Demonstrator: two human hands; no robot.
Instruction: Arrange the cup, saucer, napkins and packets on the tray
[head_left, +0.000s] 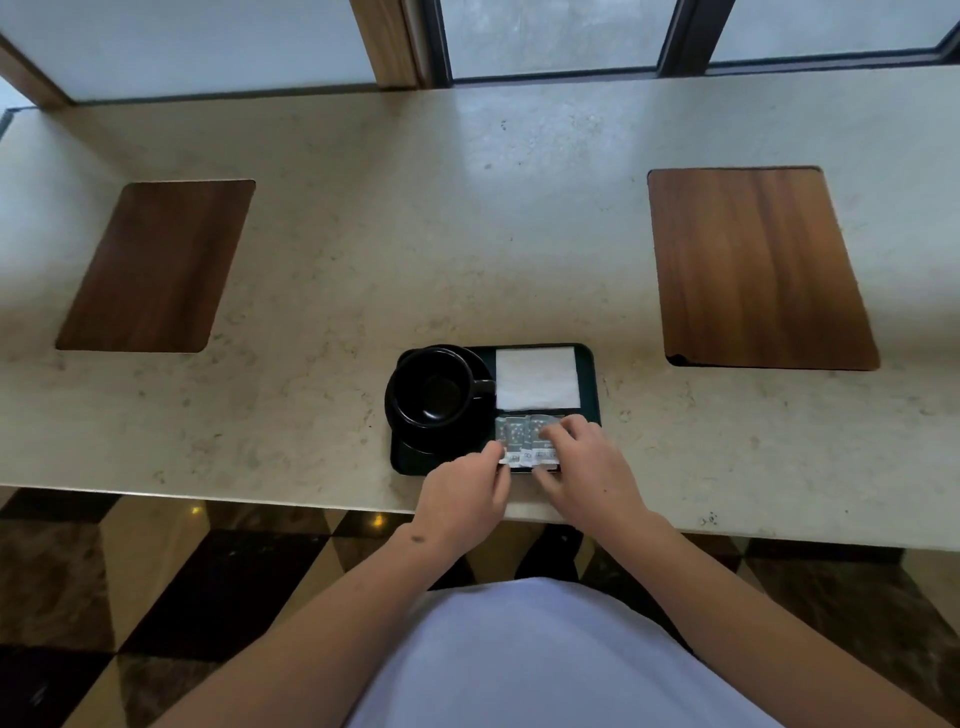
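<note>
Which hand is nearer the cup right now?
Left. The left hand sits just below the cup at the tray's near edge; the right hand is farther right, over the packets.

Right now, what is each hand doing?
Left hand: fingertips on the packets, grip unclear.
Right hand: resting over the packets, grip unclear.

One tray (590, 382) holds one black cup (434, 385) on one saucer (415, 434) at nine o'clock, one white napkin stack (537, 378) at one o'clock, and perhaps three packets (522, 439), partly covered, at five o'clock; two wooden mats (158, 266) flank it.
</note>
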